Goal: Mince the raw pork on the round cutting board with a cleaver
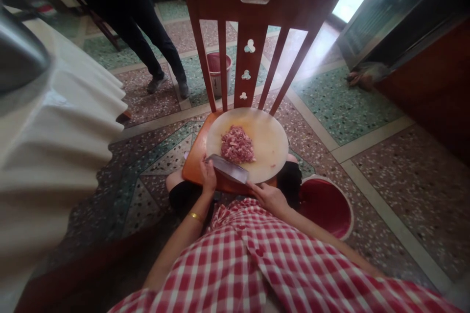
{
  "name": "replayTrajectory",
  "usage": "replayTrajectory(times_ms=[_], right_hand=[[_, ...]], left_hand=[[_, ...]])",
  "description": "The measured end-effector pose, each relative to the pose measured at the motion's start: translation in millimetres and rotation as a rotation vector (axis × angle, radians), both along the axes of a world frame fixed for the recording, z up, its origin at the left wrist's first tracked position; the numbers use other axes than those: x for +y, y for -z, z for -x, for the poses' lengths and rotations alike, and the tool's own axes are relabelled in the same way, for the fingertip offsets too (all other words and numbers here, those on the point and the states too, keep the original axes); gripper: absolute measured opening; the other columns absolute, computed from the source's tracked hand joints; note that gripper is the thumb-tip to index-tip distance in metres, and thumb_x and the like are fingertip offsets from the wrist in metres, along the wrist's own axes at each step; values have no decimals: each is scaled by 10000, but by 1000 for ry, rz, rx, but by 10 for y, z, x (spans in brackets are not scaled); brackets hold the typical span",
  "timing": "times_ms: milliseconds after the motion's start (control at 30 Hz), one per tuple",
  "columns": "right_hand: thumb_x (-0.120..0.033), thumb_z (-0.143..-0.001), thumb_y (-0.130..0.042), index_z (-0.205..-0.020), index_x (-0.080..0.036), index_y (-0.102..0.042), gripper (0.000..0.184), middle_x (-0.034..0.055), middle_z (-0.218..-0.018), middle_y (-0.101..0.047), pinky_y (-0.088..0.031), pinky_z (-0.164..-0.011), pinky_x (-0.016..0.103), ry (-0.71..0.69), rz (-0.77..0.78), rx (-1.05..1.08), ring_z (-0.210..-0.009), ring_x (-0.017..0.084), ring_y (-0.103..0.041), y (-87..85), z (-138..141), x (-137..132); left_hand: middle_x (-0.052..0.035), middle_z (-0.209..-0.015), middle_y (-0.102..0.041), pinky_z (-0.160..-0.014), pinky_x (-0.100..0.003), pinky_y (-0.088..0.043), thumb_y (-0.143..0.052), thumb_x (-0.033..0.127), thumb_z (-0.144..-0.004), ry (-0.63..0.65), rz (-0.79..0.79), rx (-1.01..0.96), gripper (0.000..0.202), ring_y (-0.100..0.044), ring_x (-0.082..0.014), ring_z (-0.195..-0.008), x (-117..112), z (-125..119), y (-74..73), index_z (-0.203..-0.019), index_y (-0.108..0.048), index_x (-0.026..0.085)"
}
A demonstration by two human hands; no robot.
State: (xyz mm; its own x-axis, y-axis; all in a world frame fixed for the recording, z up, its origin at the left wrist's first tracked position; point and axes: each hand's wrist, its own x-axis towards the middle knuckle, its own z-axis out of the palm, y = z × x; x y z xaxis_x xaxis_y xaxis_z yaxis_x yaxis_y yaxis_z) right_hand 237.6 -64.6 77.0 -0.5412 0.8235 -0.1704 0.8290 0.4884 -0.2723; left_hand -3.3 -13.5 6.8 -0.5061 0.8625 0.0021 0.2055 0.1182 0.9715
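A round, pale cutting board (270, 146) lies on the seat of a wooden chair in front of me. On its left half sits a heap of chopped raw meat (237, 145). A broad-bladed cleaver (229, 169) is held across the board's near edge, just on my side of the meat. My right hand (270, 199) is closed round its handle. At the other end of the blade, my left hand (208, 177) has its fingers on the blade's end, gripping it; part of that grip is hidden.
The chair's tall slatted back (235, 10) rises behind the board. A red bucket (326, 208) stands by my right leg, and a bin (219, 76) is beyond the chair. At left is a cloth-covered table (62, 107). A person in dark trousers (135, 24) stands further back.
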Motion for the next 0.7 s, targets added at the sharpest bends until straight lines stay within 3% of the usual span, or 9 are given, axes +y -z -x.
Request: replayTrajectory(times_ms=[100,233,333,467,567,700], right_hand=[[-330,-926,-321,-1349,-346,-367,426,82,-818,-614,-435,-646,218,5,39,-43,-709,168,-596,58,104,84],[-322,-921,-343,-1348,-368,-353,431,78,-830,-612,-435,-654,217,36,45,-65,-706,161,-594,26,191,296],[-358,-916,-354,-1353,-350,-356,437,77,-869,-632,-449,-677,236,149,40,-17,-724,167,-606,-19,155,473],[-364,-909,-345,-1351,-280,-386,452,62,-898,-665,-478,-698,286,363,124,326,-757,185,-621,-36,36,678],[-389,-914,-277,-1376,-198,-344,505,18,-664,-633,-477,-507,257,595,350,598,-522,150,-580,-1,-19,768],[-409,-903,-280,-1408,-190,-253,551,-61,-517,-493,-363,-325,190,750,585,782,-325,88,-427,-69,-44,799]], left_hand=[[-125,-1139,-553,-964,-345,-384,-484,266,-799,-11,100,87,478,-523,-200,-1069,40,-7,71,-1254,-403,145],[-132,-1250,-506,-1044,-344,-304,-439,207,-798,6,91,122,441,-431,-208,-1206,351,-44,70,-1234,-443,145],[-144,-1242,-514,-1018,-351,-329,-446,232,-807,97,105,156,472,-457,-226,-1183,716,-119,-141,-1267,-416,129],[-114,-1137,-565,-939,-328,-386,-435,300,-845,282,-9,204,541,-544,-194,-1043,1104,-281,-537,-1349,-294,159],[-57,-889,-606,-825,-292,-431,-399,325,-867,281,-58,204,519,-577,-147,-798,1112,-356,-633,-1347,-287,161],[-22,-752,-569,-713,-250,-431,-363,317,-875,172,-18,157,380,-528,-123,-675,767,-372,-408,-1207,-461,160]])
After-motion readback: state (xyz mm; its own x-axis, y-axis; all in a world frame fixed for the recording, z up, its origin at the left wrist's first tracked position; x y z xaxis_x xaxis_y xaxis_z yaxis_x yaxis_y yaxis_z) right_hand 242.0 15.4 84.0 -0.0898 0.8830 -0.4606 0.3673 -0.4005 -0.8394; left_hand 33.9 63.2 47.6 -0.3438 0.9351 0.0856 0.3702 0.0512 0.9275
